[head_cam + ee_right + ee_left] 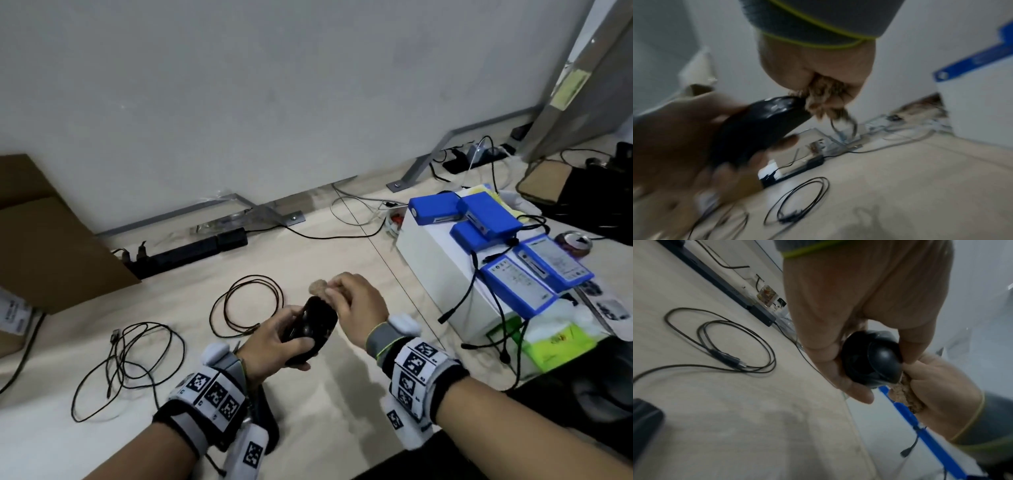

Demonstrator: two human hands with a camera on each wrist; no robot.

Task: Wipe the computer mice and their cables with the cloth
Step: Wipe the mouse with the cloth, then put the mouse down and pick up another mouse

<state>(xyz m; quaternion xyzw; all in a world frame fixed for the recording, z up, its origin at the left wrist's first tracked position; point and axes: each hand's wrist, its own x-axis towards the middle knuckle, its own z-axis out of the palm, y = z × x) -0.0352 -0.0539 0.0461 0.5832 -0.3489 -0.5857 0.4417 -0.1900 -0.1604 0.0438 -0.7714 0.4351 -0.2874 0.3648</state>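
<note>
My left hand [274,339] grips a glossy black computer mouse [310,329] above the beige table [342,394], thumb on one side and fingers on the other. The same mouse [871,360] fills the left wrist view, and the mouse [760,128] shows blurred in the right wrist view. My right hand [356,305] holds a bunched tan cloth [320,287] against the mouse's far end. That cloth [904,395] [824,97] is balled in the fist. One coiled black cable [246,305] lies behind the hands, and another tangled cable [126,363] lies to the left.
A black power strip [191,253] runs along the wall at the back. A brown cardboard box [44,233] sits at the left. To the right stands a white box [442,274] with several blue battery packs [534,274] and cords. A dark object [645,420] lies near my left wrist.
</note>
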